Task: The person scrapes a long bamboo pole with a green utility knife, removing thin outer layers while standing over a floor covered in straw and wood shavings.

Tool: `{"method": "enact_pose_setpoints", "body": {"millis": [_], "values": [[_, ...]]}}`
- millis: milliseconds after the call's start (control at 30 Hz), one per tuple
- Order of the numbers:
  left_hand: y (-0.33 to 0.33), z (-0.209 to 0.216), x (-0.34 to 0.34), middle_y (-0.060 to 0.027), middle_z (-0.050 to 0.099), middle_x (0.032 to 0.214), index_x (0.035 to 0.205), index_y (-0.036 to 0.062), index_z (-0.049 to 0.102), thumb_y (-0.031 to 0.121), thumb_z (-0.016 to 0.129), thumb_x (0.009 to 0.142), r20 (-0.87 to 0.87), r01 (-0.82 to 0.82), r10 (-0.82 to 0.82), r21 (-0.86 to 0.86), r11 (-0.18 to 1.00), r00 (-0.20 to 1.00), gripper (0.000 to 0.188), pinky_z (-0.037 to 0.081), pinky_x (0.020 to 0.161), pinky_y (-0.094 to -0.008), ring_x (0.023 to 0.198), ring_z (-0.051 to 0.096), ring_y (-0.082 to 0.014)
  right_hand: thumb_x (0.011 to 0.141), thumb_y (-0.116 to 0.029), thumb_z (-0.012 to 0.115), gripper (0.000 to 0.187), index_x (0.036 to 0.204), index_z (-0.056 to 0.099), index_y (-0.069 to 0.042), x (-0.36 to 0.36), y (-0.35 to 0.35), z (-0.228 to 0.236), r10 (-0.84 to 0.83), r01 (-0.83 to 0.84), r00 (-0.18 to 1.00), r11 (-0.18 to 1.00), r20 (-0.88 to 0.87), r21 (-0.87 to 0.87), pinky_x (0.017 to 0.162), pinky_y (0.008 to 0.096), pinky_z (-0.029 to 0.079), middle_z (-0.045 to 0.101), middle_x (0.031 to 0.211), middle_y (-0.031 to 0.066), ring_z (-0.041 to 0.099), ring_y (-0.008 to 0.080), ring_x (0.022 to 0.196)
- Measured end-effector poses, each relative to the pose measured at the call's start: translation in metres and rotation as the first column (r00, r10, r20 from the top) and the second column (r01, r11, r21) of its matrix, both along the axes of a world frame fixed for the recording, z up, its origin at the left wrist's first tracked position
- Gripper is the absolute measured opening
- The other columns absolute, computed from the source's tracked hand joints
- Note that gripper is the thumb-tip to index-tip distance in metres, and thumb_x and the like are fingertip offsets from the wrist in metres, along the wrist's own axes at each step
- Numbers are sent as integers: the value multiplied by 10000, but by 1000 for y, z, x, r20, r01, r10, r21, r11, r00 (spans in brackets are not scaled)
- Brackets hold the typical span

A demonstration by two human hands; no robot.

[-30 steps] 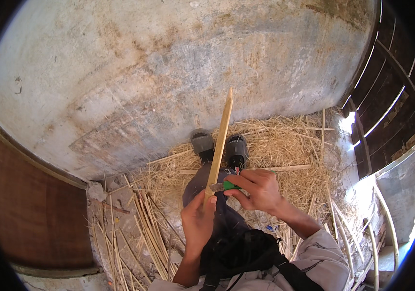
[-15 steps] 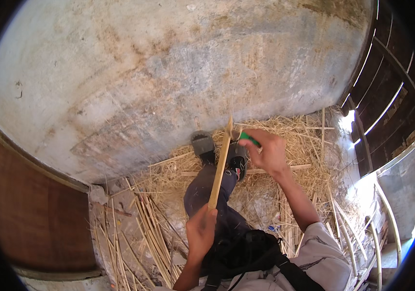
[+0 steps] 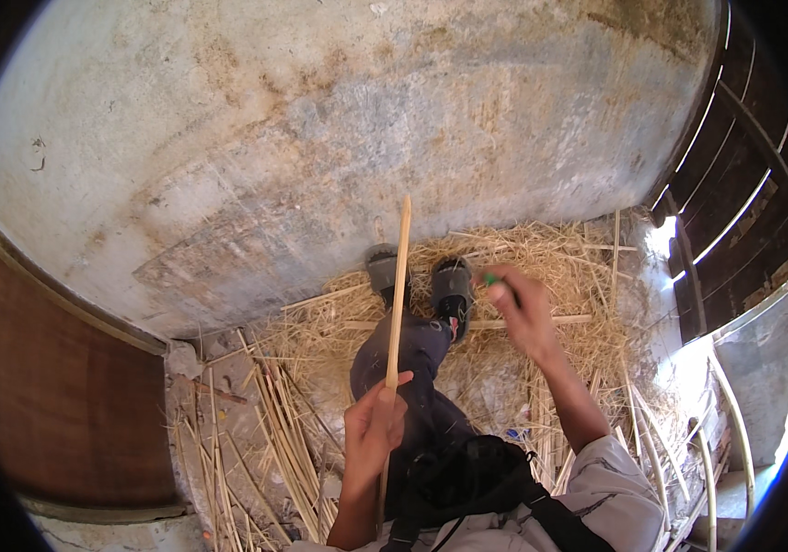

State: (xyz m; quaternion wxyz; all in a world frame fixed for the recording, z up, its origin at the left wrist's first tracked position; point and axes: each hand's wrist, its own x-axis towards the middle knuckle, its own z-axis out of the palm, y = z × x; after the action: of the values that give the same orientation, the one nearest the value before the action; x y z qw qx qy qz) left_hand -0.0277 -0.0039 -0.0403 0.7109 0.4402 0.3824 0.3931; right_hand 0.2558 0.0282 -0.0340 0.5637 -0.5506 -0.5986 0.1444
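Observation:
A pale bamboo strip [image 3: 398, 294] stands nearly upright in front of me, its tapered tip toward the wall. My left hand [image 3: 375, 431] is closed around its lower part, with one finger stretched past it. To the right of the strip, my right hand [image 3: 524, 317] grips a knife by its green handle [image 3: 491, 279]. The knife's blade cannot be made out now. A gap separates the right hand from the strip. Beneath them are my legs [image 3: 403, 350] and my feet in dark sandals [image 3: 452, 276].
Straw-like shavings [image 3: 569, 285] cover the floor by a stained wall [image 3: 366, 138]. Long bamboo strips [image 3: 288, 432] lie at lower left, and curved poles [image 3: 732, 414] stand at right. A brown panel [image 3: 63, 386] is at left, dark slatted boards [image 3: 743, 166] at upper right.
The right hand with the knife has come away from the strip, slightly rightward and down. The strip has swung left and turned more upright in my left hand.

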Motion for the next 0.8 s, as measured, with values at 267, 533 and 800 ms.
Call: {"method": "enact_pose_setpoints", "body": {"millis": [267,533,800], "values": [[-1,7,14,86,505,775,1417,-22,634,277,553,1138,-80,-20,25,64,998,997,417,285,499,-178,583,388,22,860,-395,847,312,1040,752,-159,-49,-25,-1,76,-147,871,983,485,112,547,379,507,637,751,0,655,238,592],[-2,-4,21,78,507,741,1397,-14,660,242,569,1129,-247,-59,148,335,940,958,382,312,490,-196,576,410,12,853,-392,851,299,1023,758,-164,-51,-28,0,-21,-76,859,983,512,167,525,372,490,617,730,2,641,229,573],[-13,-9,21,95,513,749,1371,-24,680,167,585,1109,-363,-10,181,427,904,914,338,306,545,-204,616,416,7,859,-371,851,288,1024,770,-149,-30,-15,9,-161,72,861,978,483,196,505,369,482,626,720,11,644,234,569]]}}
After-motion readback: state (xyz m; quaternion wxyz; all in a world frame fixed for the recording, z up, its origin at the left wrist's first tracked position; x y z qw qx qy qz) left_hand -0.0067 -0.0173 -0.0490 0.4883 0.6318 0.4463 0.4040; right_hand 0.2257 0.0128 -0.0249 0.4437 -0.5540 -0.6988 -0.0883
